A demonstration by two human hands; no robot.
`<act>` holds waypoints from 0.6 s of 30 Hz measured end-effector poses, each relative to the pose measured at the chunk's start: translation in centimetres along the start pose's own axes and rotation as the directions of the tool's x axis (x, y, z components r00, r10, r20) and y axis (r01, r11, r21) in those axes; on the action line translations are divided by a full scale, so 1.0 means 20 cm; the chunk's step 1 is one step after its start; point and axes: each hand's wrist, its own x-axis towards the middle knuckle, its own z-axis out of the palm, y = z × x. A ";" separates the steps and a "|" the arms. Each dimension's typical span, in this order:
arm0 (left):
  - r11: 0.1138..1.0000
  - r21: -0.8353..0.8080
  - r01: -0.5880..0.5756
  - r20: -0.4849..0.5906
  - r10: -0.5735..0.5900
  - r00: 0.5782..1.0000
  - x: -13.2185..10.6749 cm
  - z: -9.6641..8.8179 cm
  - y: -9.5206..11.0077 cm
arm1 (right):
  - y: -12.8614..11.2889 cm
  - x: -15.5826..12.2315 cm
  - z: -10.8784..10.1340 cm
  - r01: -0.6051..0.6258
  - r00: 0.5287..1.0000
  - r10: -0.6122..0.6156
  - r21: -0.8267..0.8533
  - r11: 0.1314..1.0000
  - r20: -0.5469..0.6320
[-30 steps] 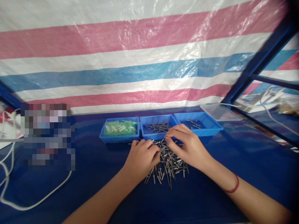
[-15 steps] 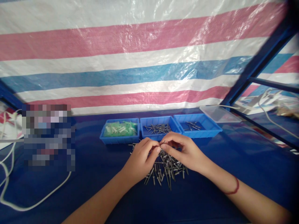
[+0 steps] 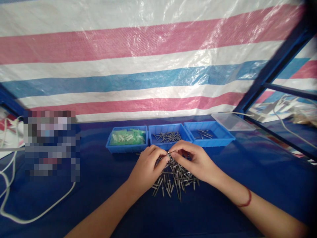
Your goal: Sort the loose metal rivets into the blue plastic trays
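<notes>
here, two hands pinch rivets above one pile near three trays.

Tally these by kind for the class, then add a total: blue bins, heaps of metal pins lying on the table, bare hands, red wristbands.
Blue bins: 3
Heap of metal pins on the table: 1
Bare hands, left hand and right hand: 2
Red wristband: 1
Total: 7
</notes>
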 end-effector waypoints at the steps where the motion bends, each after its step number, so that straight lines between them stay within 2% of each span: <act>1: 1.000 0.003 0.006 -0.011 -0.006 1.000 0.00 -0.01 0.00 | 0.00 0.00 0.00 0.007 1.000 -0.007 -0.019 1.000 -0.002; 5: 0.999 0.048 0.008 -0.032 -0.006 0.999 0.00 -0.03 0.01 | 0.00 0.01 -0.01 0.075 0.997 -0.074 -0.084 0.994 0.019; 9: 0.991 0.128 -0.031 -0.024 0.034 0.999 -0.01 -0.05 0.02 | -0.01 0.01 -0.03 0.157 0.987 -0.149 -0.140 0.978 0.064; 12: 0.983 0.167 -0.072 -0.027 0.077 0.997 -0.02 -0.06 0.02 | -0.02 0.02 -0.06 0.170 0.985 -0.162 -0.183 0.968 0.057; 15: 0.976 0.190 -0.109 -0.030 0.117 0.993 -0.02 -0.09 0.03 | 0.00 0.03 -0.15 0.125 0.988 -0.146 -0.280 0.952 -0.054; 18: 0.965 0.235 -0.116 0.011 0.117 0.993 0.00 -0.14 0.03 | 0.07 0.04 -0.28 -0.012 0.958 -0.120 -0.454 0.891 -0.261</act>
